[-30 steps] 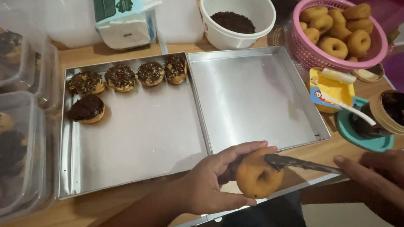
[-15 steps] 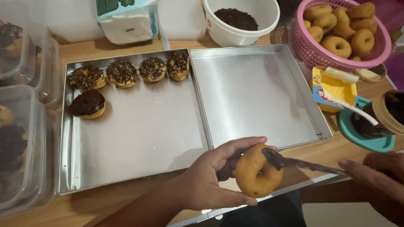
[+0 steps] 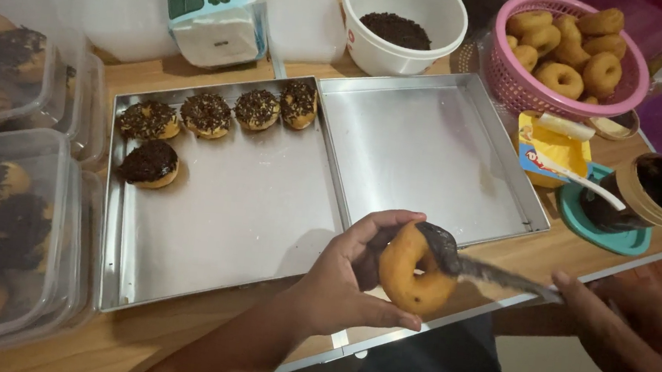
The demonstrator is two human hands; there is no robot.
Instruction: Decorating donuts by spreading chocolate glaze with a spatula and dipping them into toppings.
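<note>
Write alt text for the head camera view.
A left hand holds a plain doughnut while the right hand spreads chocolate on it with a knife. Behind them, one metal tray holds five chocolate-topped doughnuts; a pink basket of plain doughnuts sits at the table's far side.

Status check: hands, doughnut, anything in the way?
Left hand shut on plain doughnut. Right hand shut on knife, chocolate-coated tip on the doughnut's top. Nothing between them; tray beyond.
</note>
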